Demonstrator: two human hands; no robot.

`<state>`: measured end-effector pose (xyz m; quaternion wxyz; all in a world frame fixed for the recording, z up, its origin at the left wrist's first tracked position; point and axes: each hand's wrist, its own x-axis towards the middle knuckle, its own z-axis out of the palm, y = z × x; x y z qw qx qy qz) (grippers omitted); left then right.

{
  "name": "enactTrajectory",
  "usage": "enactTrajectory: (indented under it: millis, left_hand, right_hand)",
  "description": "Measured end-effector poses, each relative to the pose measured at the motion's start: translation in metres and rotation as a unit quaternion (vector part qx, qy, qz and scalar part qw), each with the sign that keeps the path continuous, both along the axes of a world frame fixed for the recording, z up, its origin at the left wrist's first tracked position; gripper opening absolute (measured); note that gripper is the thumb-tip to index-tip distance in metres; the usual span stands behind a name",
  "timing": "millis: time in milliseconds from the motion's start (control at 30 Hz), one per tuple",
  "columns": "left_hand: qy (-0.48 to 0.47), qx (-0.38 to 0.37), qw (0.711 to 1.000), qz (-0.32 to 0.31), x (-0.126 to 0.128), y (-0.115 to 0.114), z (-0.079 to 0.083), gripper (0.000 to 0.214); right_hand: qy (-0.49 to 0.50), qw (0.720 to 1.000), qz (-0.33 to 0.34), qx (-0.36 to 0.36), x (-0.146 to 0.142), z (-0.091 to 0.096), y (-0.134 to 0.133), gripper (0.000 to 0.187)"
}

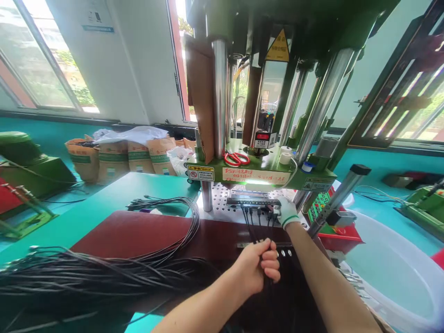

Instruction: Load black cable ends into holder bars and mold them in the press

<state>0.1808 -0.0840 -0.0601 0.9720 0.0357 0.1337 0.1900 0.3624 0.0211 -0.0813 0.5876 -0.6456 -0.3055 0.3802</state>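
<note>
Our bare left hand (255, 266) sits at lower centre, fingers curled together and clamped on several black cables (258, 231), which rise to a dark mould bar (253, 201) under the green press (243, 171). Our white-gloved right hand (287, 212) touches the bar's right end, though we cannot tell how its fingers stand. A loose cable bundle (86, 277) sprawls across the lower left
</note>
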Motion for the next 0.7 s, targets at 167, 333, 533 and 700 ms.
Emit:
enactTrajectory:
  millis: [167,333,533,700]
  left_hand:
    - [-0.006,0.005,1.000,0.017,-0.029,-0.025,-0.014,0.020]
    - [-0.011,0.142,0.990,-0.007,-0.048,-0.056,-0.021,0.017]
    - [0.014,0.262,0.965,0.029,-0.085,-0.059,-0.002,0.020]
    - [0.094,0.324,0.840,0.425,-0.173,0.031,0.064,0.019]
  right_hand:
    - [0.034,0.999,-0.002,-0.010,-0.014,-0.002,-0.011,0.032]
    - [0.033,0.999,0.013,-0.016,-0.026,-0.004,-0.022,0.021]
    - [-0.009,0.999,0.009,-0.030,-0.014,-0.012,-0.026,0.023]
    - [-0.078,0.994,0.064,-0.044,0.012,-0.028,-0.043,0.028]
